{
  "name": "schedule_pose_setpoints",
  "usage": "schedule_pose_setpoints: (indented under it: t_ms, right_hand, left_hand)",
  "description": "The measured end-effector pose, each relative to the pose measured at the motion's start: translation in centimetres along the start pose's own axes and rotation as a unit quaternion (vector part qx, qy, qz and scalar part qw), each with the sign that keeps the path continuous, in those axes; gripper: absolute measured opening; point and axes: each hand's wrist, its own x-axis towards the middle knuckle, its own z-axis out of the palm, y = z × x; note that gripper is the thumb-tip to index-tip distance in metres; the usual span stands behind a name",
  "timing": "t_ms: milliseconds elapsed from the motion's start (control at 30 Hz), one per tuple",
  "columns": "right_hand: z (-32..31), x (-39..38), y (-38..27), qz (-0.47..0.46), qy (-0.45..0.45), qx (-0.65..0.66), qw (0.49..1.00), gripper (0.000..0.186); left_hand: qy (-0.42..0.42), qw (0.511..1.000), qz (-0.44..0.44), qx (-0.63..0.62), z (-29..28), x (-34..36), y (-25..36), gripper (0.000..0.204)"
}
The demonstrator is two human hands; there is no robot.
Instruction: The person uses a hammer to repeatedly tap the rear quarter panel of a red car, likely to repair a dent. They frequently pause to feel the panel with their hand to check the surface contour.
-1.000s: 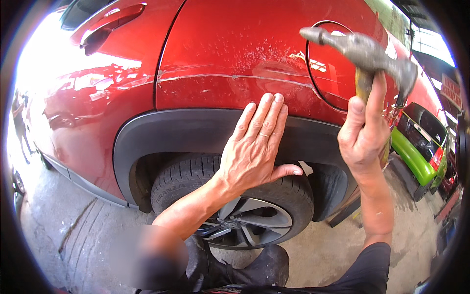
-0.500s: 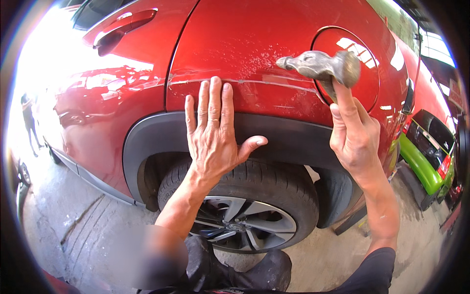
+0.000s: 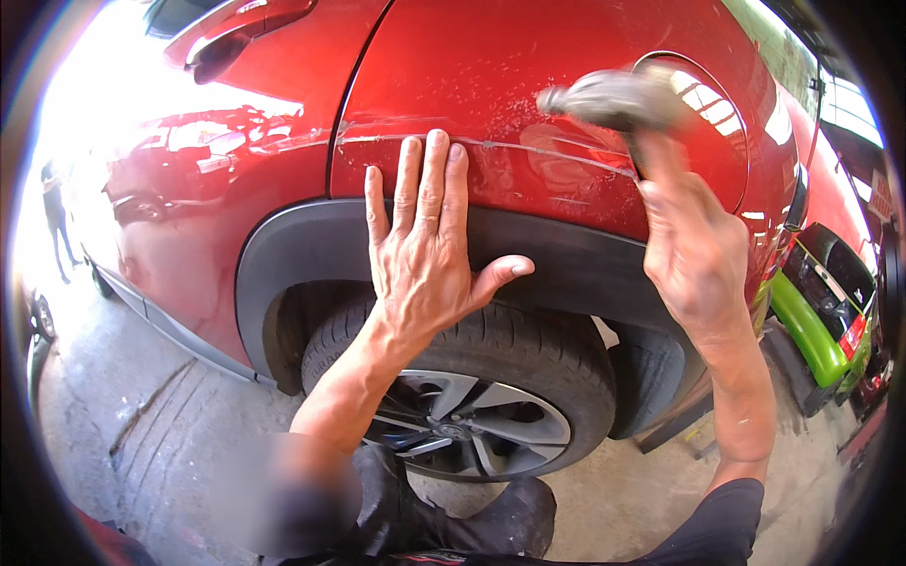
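My left hand (image 3: 425, 245) lies flat against the red car's rear side panel (image 3: 557, 184) and the dark wheel arch trim (image 3: 576, 243). Its fingers point up and the thumb sticks out to the right; nothing is in it. The fingertips reach a pale scraped line (image 3: 557, 151) running across the paint. To the right, my right hand (image 3: 694, 250) is closed around the handle of a metal hammer (image 3: 613, 99). The hammer head is smeared by motion in front of the panel, beside the round fuel flap (image 3: 722, 127). Whether it touches the paint, I cannot tell.
Below the arch are the tyre (image 3: 576, 368) and a spoked wheel (image 3: 453, 429), close to my knees. A door handle (image 3: 222, 52) sits at upper left. A bright green car part (image 3: 807, 325) stands at right. Far left, a person (image 3: 57, 217) stands on the concrete floor (image 3: 179, 434).
The hammer is blurred now and sits slightly higher in the picture, with my right hand still around it. The whole view has shifted a little. My left hand remains flat on the panel.
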Motion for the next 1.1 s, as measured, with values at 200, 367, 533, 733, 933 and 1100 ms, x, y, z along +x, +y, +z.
schedule_pose_setpoints:
  t_ms: [200,367,533,733,933,1100]
  right_hand:
    - [0.2,0.9,0.6,-0.035,0.093,0.041,0.994,0.046]
    - [0.4,0.1,0.2,-0.009,0.061,0.022,0.998,0.047]
    - [0.0,-0.4,0.3,0.017,0.019,-0.02,0.999,0.047]
    - [0.1,-0.6,1.0,-0.022,0.093,-0.032,0.995,0.05]
    - [0.4,-0.5,0.3,0.038,0.106,0.015,0.994,0.051]
    - [0.2,-1.5,0.2,0.037,0.006,-0.017,0.999,0.049]
  left_hand:
    - [0.002,1.0,0.0,-0.003,0.4,-0.1,-0.1,0.117]
    - [-0.003,1.0,-0.005,0.005,0.4,-0.3,-0.3,0.118]
    - [0.001,1.0,-0.005,-0.003,0.5,-0.3,-0.2,0.117]
    - [0.005,1.0,-0.002,-0.003,0.4,-0.1,-0.3,0.117]
    - [0.013,1.0,0.0,-0.025,0.1,-0.3,-0.3,0.114]
    - [0.002,1.0,0.002,-0.009,-0.1,0.0,-0.1,0.115]
